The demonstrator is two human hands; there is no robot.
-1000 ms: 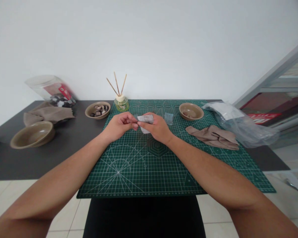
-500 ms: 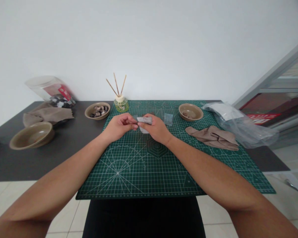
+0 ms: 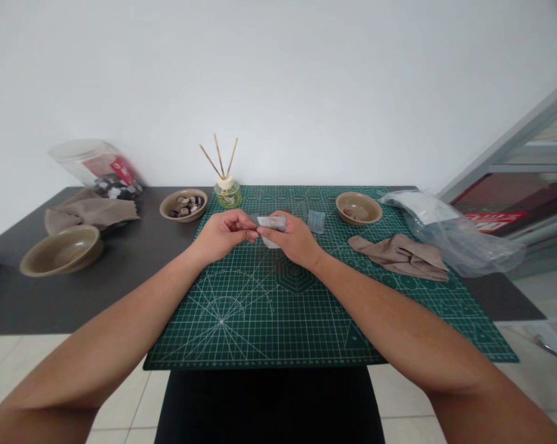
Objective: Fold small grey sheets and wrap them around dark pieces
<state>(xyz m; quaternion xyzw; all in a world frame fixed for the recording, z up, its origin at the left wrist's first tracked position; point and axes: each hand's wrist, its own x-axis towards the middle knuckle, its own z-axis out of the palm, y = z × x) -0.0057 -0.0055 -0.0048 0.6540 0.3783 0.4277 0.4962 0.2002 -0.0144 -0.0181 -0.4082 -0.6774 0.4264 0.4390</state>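
Barely shifted, right hand (image 3: 300,240) gripping one white sheet (image 3: 273,221), left hand's (image 3: 223,235) grip unclear, two cloths (image 3: 401,256)

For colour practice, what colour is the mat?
The mat is green with white lines, in the head view.

1. A reed diffuser (image 3: 227,192) with three sticks stands upright at the far left corner of the green cutting mat (image 3: 301,327).
2. A clear plastic container (image 3: 81,159) with a red label sits at the back left of the dark desk (image 3: 134,271).
3. A crumpled clear plastic bag (image 3: 454,237) lies across the mat's right edge.
4. A pale wall (image 3: 278,92) rises behind the desk.
5. Light floor tiles (image 3: 408,428) show below.
6. A grey frame (image 3: 504,132) slants at right.
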